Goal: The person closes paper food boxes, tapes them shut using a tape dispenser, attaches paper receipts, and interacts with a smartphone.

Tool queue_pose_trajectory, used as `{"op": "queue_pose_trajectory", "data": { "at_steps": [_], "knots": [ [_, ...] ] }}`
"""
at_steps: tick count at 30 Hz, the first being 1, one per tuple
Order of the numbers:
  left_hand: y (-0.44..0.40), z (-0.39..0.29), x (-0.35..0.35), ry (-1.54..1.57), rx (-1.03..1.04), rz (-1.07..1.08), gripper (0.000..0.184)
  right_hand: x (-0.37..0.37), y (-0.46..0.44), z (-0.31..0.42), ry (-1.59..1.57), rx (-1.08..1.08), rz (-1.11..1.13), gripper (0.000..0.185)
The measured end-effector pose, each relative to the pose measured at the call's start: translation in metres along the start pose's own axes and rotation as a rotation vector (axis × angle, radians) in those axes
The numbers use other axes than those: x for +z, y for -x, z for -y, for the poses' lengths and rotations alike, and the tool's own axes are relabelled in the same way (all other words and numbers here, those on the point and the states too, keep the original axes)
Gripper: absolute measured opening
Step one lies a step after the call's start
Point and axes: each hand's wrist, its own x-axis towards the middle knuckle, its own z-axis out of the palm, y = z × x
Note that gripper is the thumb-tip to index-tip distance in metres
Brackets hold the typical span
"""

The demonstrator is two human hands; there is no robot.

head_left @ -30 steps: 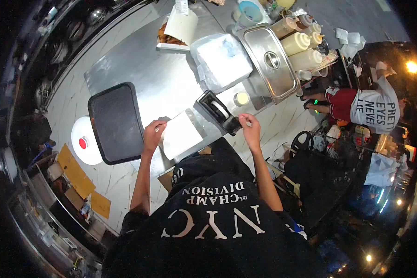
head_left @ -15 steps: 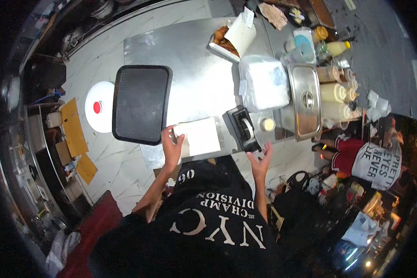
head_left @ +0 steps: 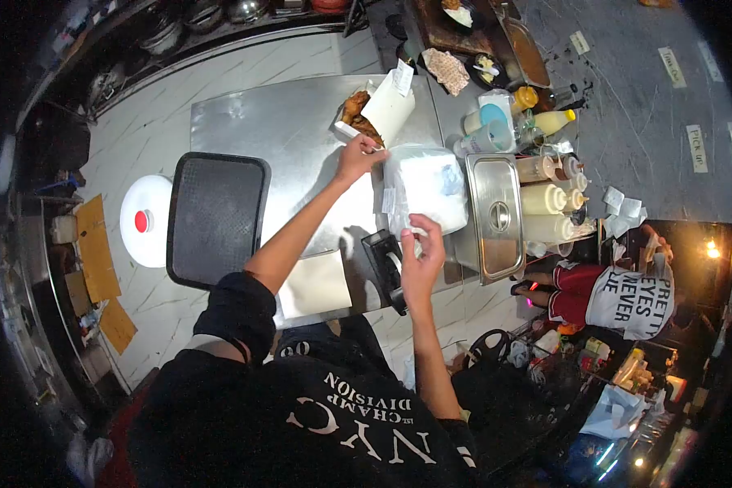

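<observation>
At its near corner, an open white box [head_left: 392,110] of browned fried food [head_left: 355,106] is pinched by my left hand [head_left: 358,161]. My right hand [head_left: 422,259] is raised with loosely curled fingers, thumb and index apart, holding nothing visible. It is over the near edge of a plastic-wrapped white pack [head_left: 431,183], just right of a black tape dispenser [head_left: 382,264]. A white paper sheet [head_left: 315,285] lies at the table's near edge, below my left forearm.
A black tray [head_left: 218,220] lies on the left of the metal table [head_left: 244,122], beside a white round lid [head_left: 148,221]. On the right are a lidded steel pan [head_left: 497,215] and squeeze bottles [head_left: 545,199]. A person [head_left: 626,297] is at the far right.
My left hand has moved from the white sheet forward to the food box and closed on its corner. My right hand has risen past the tape dispenser towards the wrapped pack. The view has shifted.
</observation>
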Motion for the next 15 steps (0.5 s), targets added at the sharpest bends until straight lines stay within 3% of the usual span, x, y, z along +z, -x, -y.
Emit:
{"op": "queue_pose_trajectory", "data": {
  "at_steps": [4,7,8,9,10,11,12,15],
  "knots": [
    [-0.021,0.050,0.035,-0.131,0.089,-0.240,0.031,0.004,0.036,-0.018,0.000,0.056,0.013,0.019],
    [-0.013,0.050,0.050,-0.004,0.124,-0.367,0.023,-0.003,0.063,-0.019,-0.031,0.201,-0.037,0.018],
    [-0.012,0.048,0.052,-0.046,0.139,-0.377,0.018,-0.014,0.070,-0.024,-0.011,0.307,-0.004,0.020],
    [-0.014,0.045,0.060,-0.305,0.260,-0.513,0.021,-0.019,0.070,-0.032,-0.044,0.277,-0.055,0.019],
    [-0.046,0.078,0.068,-0.260,0.255,-0.516,0.024,-0.019,0.063,-0.039,-0.004,0.285,-0.041,0.019],
    [-0.033,0.063,0.064,-0.142,0.211,-0.471,0.025,-0.027,0.069,-0.041,0.050,0.280,-0.064,0.019],
    [-0.025,0.056,0.063,-0.225,0.174,-0.469,0.027,-0.031,0.074,-0.045,0.040,0.303,-0.064,0.020],
    [-0.027,0.068,0.069,-0.254,0.386,-0.414,0.023,-0.041,0.080,-0.038,0.086,0.255,-0.083,0.022]
  ]
}}
